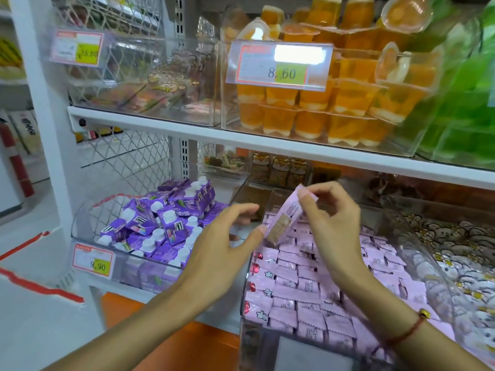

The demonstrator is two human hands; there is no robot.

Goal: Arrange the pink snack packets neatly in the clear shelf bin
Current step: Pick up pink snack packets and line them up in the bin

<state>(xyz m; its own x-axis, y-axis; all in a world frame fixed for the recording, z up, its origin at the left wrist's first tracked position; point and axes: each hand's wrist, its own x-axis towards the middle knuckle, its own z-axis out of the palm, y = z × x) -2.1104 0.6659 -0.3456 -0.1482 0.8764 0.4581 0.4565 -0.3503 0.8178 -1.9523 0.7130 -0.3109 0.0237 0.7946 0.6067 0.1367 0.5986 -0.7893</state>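
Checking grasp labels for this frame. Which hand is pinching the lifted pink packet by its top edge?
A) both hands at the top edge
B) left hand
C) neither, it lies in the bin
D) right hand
D: the right hand pinches the top edge of the pink packet above the clear bin, while the left hand is spread, only its thumb near the packet's lower end.

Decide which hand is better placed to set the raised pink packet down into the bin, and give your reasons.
Right. The right hand already pinches the pink packet above the rows in the clear bin. The left hand is open, only its thumb near the packet's lower end.
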